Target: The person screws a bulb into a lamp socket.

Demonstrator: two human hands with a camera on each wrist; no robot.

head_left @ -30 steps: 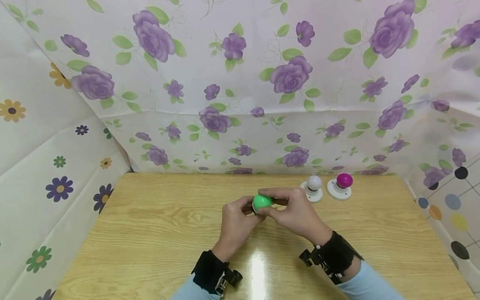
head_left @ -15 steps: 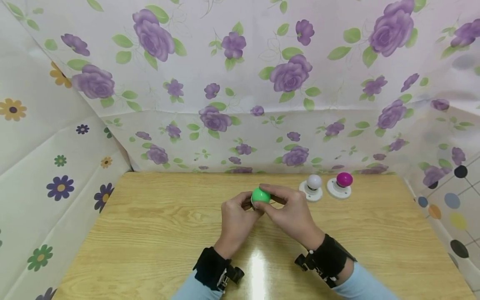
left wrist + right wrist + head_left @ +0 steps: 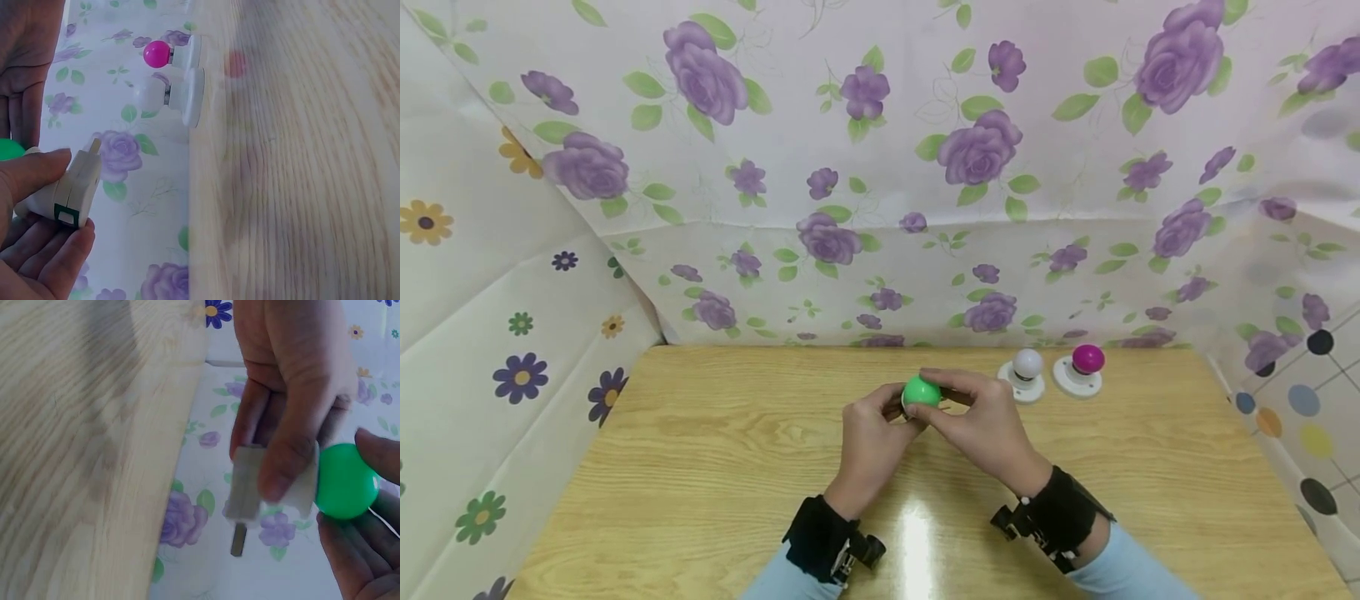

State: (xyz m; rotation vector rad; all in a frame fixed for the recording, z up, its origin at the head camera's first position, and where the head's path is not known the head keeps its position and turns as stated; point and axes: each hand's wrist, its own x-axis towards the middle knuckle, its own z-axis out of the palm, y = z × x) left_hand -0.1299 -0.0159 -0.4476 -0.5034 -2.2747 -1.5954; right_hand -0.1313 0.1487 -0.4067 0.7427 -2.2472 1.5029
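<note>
In the head view, both hands meet over the middle of the table around a green light bulb. My left hand grips a white plug-in lamp socket between thumb and fingers; a prong sticks out of it and a small switch shows on one side. Thumb and fingers of my right hand pinch the round green bulb. In the right wrist view the bulb sits against the mouth of the socket. Its screw end is out of sight.
At the table's back right stand a white bulb and a magenta bulb, each upright in a round white base. The wooden table ends at a flowered cloth behind. Black camera straps circle both wrists.
Both hands and the bulb have shifted slightly up and left since a second ago. The right fingers sit a little further over the bulb; over the last half second little differs.
</note>
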